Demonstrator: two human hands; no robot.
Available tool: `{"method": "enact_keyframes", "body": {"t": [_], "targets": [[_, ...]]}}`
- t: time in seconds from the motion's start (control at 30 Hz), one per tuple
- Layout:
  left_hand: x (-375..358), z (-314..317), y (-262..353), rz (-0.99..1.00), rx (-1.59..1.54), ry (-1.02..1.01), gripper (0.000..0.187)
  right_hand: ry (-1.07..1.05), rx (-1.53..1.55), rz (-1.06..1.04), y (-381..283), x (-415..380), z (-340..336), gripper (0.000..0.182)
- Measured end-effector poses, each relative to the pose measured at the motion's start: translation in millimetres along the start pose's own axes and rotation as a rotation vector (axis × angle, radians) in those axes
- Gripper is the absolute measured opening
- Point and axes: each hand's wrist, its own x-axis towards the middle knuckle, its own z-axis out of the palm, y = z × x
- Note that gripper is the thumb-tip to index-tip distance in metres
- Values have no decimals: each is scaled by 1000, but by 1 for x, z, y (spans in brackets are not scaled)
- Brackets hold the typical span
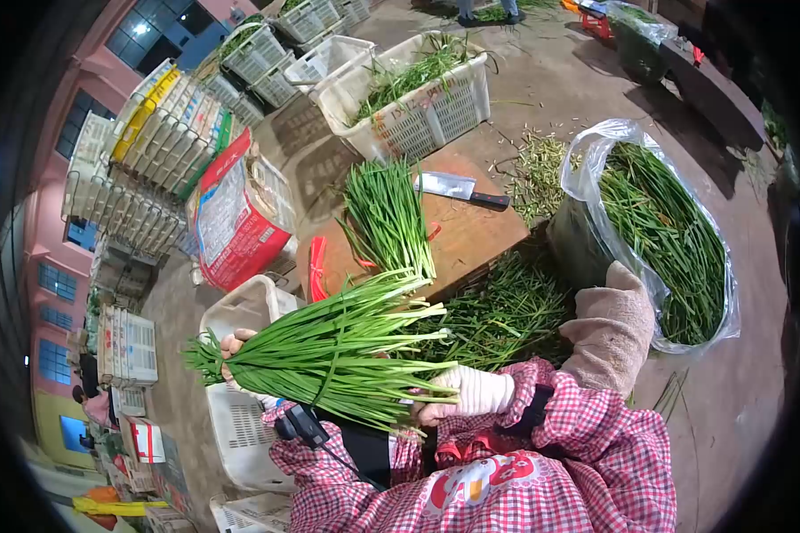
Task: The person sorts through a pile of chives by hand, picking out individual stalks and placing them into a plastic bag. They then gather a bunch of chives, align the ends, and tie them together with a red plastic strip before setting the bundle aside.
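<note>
A large bunch of green garlic chives lies across my two hands, its pale cut ends to the right. A green tie or strand crosses its middle. My left hand is closed around the leafy end at the left. My right hand, with a white wrap around it, grips the lower stems near the cut ends. Beyond them, another bunch of chives rests on a round wooden board. A cleaver with a black handle lies on that board. Red strips hang at the board's left edge.
A clear plastic bag full of chives stands at right. Loose greens and cut ends lie on the floor. A white crate of greens is beyond the board; another white crate stands at left, near a red-and-white sack.
</note>
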Motion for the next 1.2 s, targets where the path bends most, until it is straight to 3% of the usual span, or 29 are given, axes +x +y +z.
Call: {"method": "enact_keyframes", "body": {"t": [0.07,0.13,0.17,0.2,0.23,0.3,0.33,0.37,0.4,0.43,0.47,0.5,0.57,0.63,0.67,0.7,0.73,0.83,0.87,0.9,0.97,1.0,1.03,1.07,1.13,1.2], "targets": [[6,36,-17,332,123,506,23,24,-84,24,1,-15,-7,21],[11,39,-26,555,291,714,20,-37,-189,186,-13,-30,-23,27],[14,40,-30,650,384,836,19,-130,-485,233,-13,-34,-32,25],[16,47,-20,454,200,607,20,-88,-546,282,-13,-43,-37,27],[20,48,-29,527,253,649,18,-47,-606,330,-13,-54,-43,30],[30,51,-47,667,366,746,15,-206,-946,543,-18,-69,-60,32],[45,108,-50,493,215,796,11,-309,-1079,733,4,-86,-71,32],[37,65,-34,302,353,835,6,-413,-1211,925,26,-97,-80,32],[29,22,-17,108,498,843,4,-384,-1253,919,16,-97,-80,33],[35,29,-21,106,499,844,4,-357,-1295,914,-3,-97,-81,35],[44,40,-29,79,1093,957,5,-405,-1206,1057,-31,-78,-77,41],[47,39,-33,68,1242,1000,7,-407,-1204,1054,-39,-68,-78,41],[52,37,-41,30,1538,1106,12,-47,-1079,758,-47,-57,-79,48],[49,19,-48,33,2096,1100,14,310,-786,354,-32,-45,-83,50],[46,2,-53,63,2360,1154,17,395,-512,370,-25,-36,-85,52],[46,7,-54,62,2362,1154,17,439,-272,304,-1,-27,-88,49],[44,12,-54,113,2026,1130,16,436,-156,306,-8,-14,-86,49],[37,5,-49,104,1606,1126,14,418,-15,312,-7,23,-83,51],[34,-2,-47,88,1578,1208,14,388,197,254,9,33,-78,51],[34,-18,-44,16,1723,1301,14,289,174,113,20,46,-70,46],[33,-51,-37,-173,1990,1496,14,321,267,-25,35,55,-57,41],[31,-51,-39,-95,2094,1457,12,420,229,-115,34,60,-53,34],[31,-49,-42,-54,2147,1432,11,584,528,47,25,52,-45,33],[30,-47,-45,-13,2200,1407,10,557,523,25,25,46,-45,33],[32,-43,-54,-194,2574,1587,14,497,689,-6,5,33,-37,37],[24,-55,-54,-58,2934,1642,12,475,704,23,13,18,-39,47]]}}
